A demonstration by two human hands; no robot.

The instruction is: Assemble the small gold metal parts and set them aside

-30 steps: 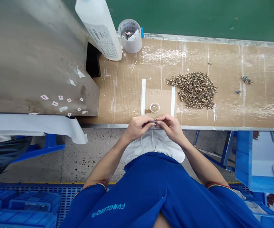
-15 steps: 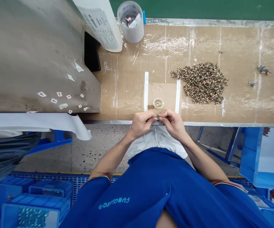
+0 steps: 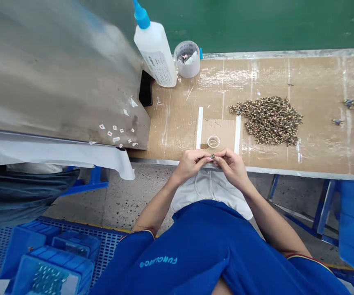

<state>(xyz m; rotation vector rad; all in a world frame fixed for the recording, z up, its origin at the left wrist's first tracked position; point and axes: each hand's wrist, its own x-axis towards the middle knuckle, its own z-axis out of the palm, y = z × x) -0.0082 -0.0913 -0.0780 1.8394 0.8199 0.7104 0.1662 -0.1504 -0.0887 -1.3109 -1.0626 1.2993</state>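
At the table's front edge my left hand (image 3: 193, 164) and my right hand (image 3: 231, 164) meet, fingertips pinched together. Between them is a tiny dark piece (image 3: 212, 156) with a bluish and yellowish tint; both hands grip it, and its exact kind is too small to make out. Just beyond my fingers a small round white dish (image 3: 213, 141) rests on a cardboard pad (image 3: 221, 128) flanked by white tape strips. To the right of the pad lies a heap of small brown and yellowish parts (image 3: 272, 121).
A white bottle with a blue nozzle (image 3: 157, 53) and a tape-roll cup with scraps (image 3: 189, 65) stand at the back left. A metal housing (image 3: 72, 82) with small stickers fills the left. Bluish pieces (image 3: 353, 104) lie far right. Blue bins (image 3: 54, 262) sit below left.
The view has shifted, so the table now appears lower and farther right, and the bottle's blue nozzle has come into view. My hands still pinch the tiny piece together.
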